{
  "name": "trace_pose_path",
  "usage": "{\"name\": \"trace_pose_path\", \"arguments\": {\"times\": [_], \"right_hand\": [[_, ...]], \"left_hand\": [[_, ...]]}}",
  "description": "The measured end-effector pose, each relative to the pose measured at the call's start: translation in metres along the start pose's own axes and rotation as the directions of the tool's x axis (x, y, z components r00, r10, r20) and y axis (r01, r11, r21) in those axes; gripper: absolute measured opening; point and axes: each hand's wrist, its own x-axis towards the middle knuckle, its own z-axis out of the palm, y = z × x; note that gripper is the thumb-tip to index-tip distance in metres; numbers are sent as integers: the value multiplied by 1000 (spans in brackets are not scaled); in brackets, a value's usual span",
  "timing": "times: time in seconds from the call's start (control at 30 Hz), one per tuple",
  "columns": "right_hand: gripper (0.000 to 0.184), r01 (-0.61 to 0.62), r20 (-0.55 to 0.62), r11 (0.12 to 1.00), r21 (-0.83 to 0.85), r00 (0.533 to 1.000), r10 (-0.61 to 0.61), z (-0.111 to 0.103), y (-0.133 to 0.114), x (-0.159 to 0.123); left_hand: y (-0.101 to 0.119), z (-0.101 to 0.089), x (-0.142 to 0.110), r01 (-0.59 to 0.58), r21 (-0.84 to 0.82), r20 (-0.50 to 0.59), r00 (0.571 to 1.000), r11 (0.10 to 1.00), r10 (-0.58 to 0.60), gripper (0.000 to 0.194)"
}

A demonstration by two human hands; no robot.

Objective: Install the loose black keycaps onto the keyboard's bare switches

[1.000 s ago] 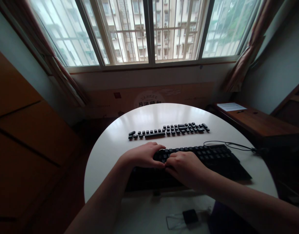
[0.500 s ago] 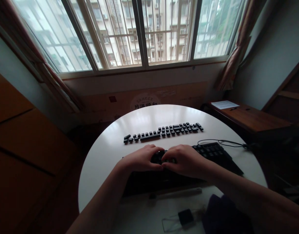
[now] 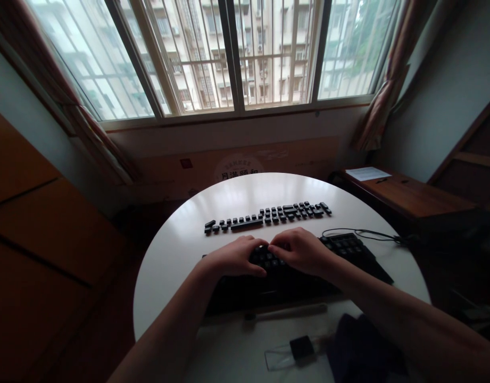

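Observation:
A black keyboard (image 3: 264, 292) lies across the white round table, partly hidden by both hands. My left hand (image 3: 235, 256) rests on its left part, fingers and thumb spread apart around some keys. Beside it, my right hand (image 3: 299, 250) is closed, its fingertips pinched together over the keys near my left fingertips. Whatever the pinch holds, if anything, is hidden. Beyond the keyboard, loose black keycaps (image 3: 282, 214) stand in rows, a long spacebar (image 3: 247, 225) among them.
Nearer me on the table (image 3: 160, 287) lie a slim stick-like tool (image 3: 288, 314), a black block with wire loops (image 3: 301, 348) and dark cloth (image 3: 360, 340). A cable (image 3: 364, 232) curls behind the keyboard's right end. A wooden side table (image 3: 424, 194) stands at the right.
My right hand has shifted up and slightly away from me, from beside my left thumb to near my left index fingertip. More keys show between the hands. The left hand stays almost in place.

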Motion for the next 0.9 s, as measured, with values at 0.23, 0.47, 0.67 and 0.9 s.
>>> {"name": "trace_pose_path", "arguments": {"times": [0.23, 0.47, 0.67, 0.9], "right_hand": [[22, -48, -76, 999, 17, 996, 49, -2, 14, 5], [24, -101, -174, 994, 42, 979, 106, -10, 39, 10], [22, -74, -186, 996, 40, 979, 81, -8, 41, 10], [18, 41, -278, 999, 20, 960, -34, -4, 48, 13]], "left_hand": [[-1, -3, -3, -39, 20, 20, 999, 999, 39, 69], [4, -5, -4, -28, 40, -4, 1000, 999, 29, 67], [4, -3, -5, -9, 77, -22, 1000, 997, 10, 73], [6, -2, -5, -7, 114, -37, 999, 993, 11, 74]]}}
